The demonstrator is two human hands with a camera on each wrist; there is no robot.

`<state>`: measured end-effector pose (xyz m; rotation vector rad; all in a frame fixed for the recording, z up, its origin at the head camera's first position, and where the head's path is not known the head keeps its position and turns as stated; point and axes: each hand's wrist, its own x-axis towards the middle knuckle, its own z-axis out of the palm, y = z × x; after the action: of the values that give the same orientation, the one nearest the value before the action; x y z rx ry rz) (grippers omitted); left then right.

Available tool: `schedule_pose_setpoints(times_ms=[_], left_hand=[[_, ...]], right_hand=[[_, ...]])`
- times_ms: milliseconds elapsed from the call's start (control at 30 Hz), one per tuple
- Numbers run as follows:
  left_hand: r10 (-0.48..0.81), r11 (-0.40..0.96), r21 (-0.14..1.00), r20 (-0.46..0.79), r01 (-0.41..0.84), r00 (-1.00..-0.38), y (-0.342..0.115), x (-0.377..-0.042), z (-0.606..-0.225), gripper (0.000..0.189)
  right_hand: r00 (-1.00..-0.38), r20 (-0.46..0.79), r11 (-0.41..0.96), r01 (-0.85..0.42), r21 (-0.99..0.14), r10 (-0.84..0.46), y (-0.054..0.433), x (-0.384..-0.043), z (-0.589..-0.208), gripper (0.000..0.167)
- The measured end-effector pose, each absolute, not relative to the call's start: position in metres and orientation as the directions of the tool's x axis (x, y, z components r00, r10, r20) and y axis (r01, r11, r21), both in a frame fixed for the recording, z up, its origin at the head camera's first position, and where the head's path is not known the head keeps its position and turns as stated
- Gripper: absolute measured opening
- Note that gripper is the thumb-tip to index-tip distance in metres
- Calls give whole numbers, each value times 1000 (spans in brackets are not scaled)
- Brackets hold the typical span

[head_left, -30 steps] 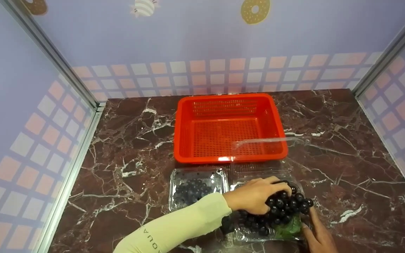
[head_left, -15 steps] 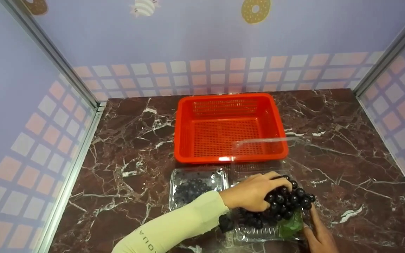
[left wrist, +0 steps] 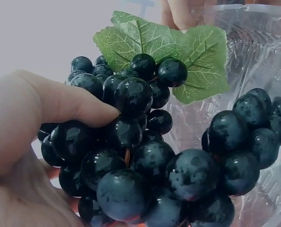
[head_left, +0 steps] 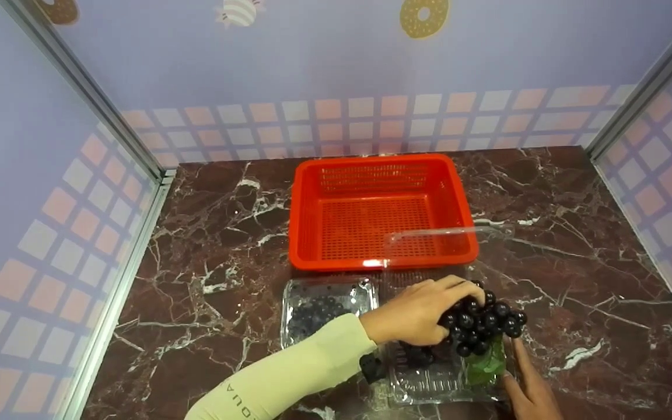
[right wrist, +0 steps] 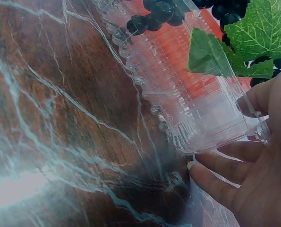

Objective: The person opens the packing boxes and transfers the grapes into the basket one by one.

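Note:
My left hand (head_left: 420, 312) grips a bunch of dark grapes (head_left: 485, 326) above a clear plastic clamshell box (head_left: 429, 388), its thumb pressed against the berries in the left wrist view. A green leaf (left wrist: 201, 61) is attached to the bunch and droops over the box's right side. Some dark berries (head_left: 417, 353) show lower, inside the box under the hand. At the box's right edge, my right hand (head_left: 528, 388) holds the wall, with fingers (right wrist: 216, 182) along the outside in the right wrist view. The transparent lid (head_left: 447, 233) stands raised behind the box.
A red plastic basket (head_left: 296, 216) sits behind the boxes, overlapped by the raised lid in the head view. Left of the open box, another clear box (head_left: 284, 315) holds dark berries (head_left: 318, 312), partly hidden by my left sleeve (head_left: 295, 370). Patterned walls surround the marbled tabletop (head_left: 213, 233).
My left hand has raised the bunch of grapes, moving slightly away from me, and more of the box's bottom shows. The leaf has risen with it. My right hand stays at the box's edge.

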<state>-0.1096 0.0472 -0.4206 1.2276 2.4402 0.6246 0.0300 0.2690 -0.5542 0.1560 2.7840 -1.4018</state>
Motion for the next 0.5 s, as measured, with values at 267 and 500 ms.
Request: schedule_pose_setpoints(times_ms=[267,500], left_hand=[[826,503,541,-70,675,-559,44,-109,-415,76],[820,507,533,-58,677,-569,41,-110,-410,75]], right_hand=[[-995,47,573,11,-819,85,264,31,-554,74],[-988,117,588,-37,-808,99,262,32,-555,77]])
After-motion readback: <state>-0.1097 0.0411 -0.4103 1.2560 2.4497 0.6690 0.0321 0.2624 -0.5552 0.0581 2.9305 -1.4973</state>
